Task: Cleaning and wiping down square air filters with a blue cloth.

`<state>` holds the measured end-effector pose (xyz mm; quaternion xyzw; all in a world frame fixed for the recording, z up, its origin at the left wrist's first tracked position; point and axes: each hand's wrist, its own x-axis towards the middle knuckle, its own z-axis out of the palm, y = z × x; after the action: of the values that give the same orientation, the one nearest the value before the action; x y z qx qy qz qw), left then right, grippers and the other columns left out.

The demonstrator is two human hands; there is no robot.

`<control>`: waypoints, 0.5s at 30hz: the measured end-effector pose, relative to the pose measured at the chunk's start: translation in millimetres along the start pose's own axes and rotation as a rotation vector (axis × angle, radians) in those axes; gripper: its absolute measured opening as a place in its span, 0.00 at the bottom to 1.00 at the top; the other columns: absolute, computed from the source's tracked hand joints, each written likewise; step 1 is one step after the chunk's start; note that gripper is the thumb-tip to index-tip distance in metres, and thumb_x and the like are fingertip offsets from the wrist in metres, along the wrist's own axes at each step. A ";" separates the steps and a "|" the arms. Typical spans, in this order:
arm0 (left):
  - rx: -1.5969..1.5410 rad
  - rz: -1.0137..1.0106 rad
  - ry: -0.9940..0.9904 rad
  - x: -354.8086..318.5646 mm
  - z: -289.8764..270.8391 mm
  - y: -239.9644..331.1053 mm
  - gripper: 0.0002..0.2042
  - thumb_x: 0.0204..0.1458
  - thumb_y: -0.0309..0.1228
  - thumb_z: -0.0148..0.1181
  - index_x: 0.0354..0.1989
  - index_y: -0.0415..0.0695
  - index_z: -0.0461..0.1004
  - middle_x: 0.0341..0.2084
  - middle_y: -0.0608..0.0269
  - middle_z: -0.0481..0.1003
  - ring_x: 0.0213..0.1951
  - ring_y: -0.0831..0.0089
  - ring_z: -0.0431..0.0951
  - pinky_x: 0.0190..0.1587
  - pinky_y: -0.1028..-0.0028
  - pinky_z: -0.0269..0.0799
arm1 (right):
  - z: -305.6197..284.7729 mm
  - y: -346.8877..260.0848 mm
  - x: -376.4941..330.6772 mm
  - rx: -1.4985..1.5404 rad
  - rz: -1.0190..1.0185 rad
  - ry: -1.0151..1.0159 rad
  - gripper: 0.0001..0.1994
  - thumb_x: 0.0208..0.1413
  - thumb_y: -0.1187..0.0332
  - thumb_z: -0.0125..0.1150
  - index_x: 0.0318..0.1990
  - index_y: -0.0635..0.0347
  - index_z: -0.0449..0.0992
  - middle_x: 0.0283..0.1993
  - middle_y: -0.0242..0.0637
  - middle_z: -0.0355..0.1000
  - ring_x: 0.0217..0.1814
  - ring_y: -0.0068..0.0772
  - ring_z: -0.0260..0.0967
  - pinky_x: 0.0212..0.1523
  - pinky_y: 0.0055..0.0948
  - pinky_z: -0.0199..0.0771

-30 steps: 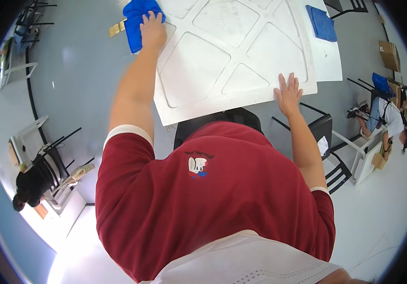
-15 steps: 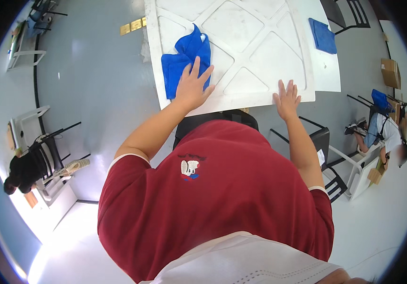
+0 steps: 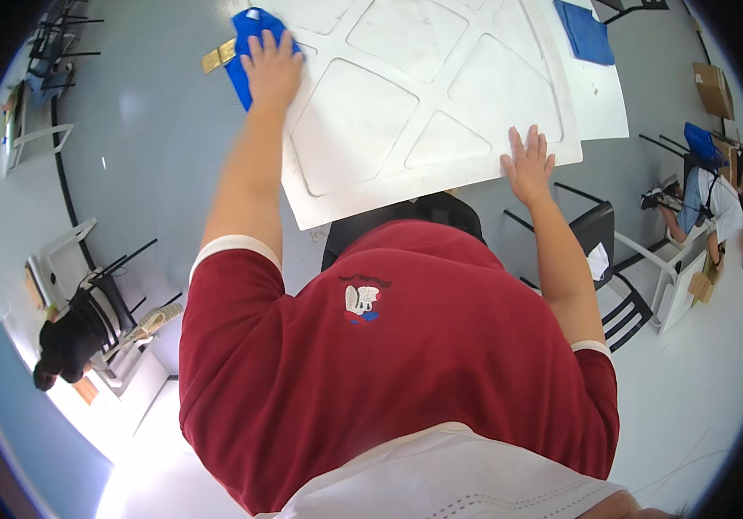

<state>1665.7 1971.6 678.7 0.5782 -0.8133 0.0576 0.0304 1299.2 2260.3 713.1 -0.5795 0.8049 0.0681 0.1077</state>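
A white moulded panel (image 3: 350,130) with raised crossing ribs lies in front of me. Over its left edge, my left hand (image 3: 272,71) lies on a blue cloth (image 3: 246,82), fingers spread and stretched out on top of it. Part of the cloth hangs past the edge, and the palm hides some of it. My right hand (image 3: 529,166) rests flat at the panel's near right corner, fingers apart, holding nothing.
A folded blue cloth (image 3: 585,33) lies on the white surface right of the panel. Gold-coloured square pieces (image 3: 211,60) show beside the left edge. A black chair (image 3: 592,238) stands at the right. People sit at tables on both sides, near a cardboard box (image 3: 713,90).
My left hand and the blue cloth have moved away from me and left, from the panel's near left part to its left edge. The right hand stays at the corner.
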 end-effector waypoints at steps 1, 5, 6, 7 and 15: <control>-0.013 -0.022 0.011 7.4 3.2 -8.0 0.25 0.53 0.45 0.40 0.60 0.54 0.52 0.61 0.52 0.48 0.62 0.48 0.42 0.58 0.46 0.41 | -0.1 0.2 0.1 0.001 -0.013 0.014 0.27 0.53 0.53 0.45 0.62 0.38 0.49 0.67 0.45 0.34 0.68 0.51 0.28 0.59 0.61 0.31; -0.097 -0.148 0.064 32.7 13.9 -27.0 0.25 0.54 0.45 0.41 0.60 0.53 0.51 0.62 0.53 0.44 0.61 0.45 0.43 0.58 0.50 0.46 | -0.2 0.4 1.0 -0.045 0.008 -0.037 0.28 0.53 0.53 0.45 0.62 0.38 0.48 0.67 0.45 0.33 0.69 0.51 0.28 0.60 0.60 0.31; -0.153 -0.247 -0.003 36.1 15.8 -28.7 0.25 0.54 0.45 0.41 0.60 0.53 0.51 0.62 0.54 0.43 0.61 0.45 0.43 0.58 0.52 0.48 | -0.3 0.5 1.4 -0.022 0.004 -0.021 0.28 0.53 0.53 0.45 0.62 0.38 0.48 0.67 0.45 0.33 0.69 0.51 0.28 0.60 0.60 0.31; -0.153 -0.228 0.054 37.7 17.1 -29.5 0.25 0.54 0.45 0.41 0.60 0.53 0.51 0.62 0.54 0.43 0.61 0.45 0.43 0.58 0.52 0.48 | -0.4 0.6 1.8 -0.008 -0.007 -0.008 0.28 0.53 0.53 0.44 0.62 0.38 0.48 0.67 0.45 0.33 0.69 0.51 0.28 0.60 0.60 0.31; -0.318 -0.394 0.010 -17.9 6.4 -17.2 0.27 0.52 0.41 0.45 0.60 0.49 0.50 0.60 0.41 0.43 0.58 0.44 0.51 0.54 0.57 0.58 | 1.5 4.7 2.0 -0.040 -0.041 -0.020 0.28 0.53 0.52 0.44 0.62 0.38 0.47 0.67 0.48 0.32 0.69 0.52 0.27 0.59 0.61 0.31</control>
<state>1687.9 1982.0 671.3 0.7131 -0.6836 -0.0751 0.1358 1294.2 2260.2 711.0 -0.5972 0.7902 0.0880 0.1056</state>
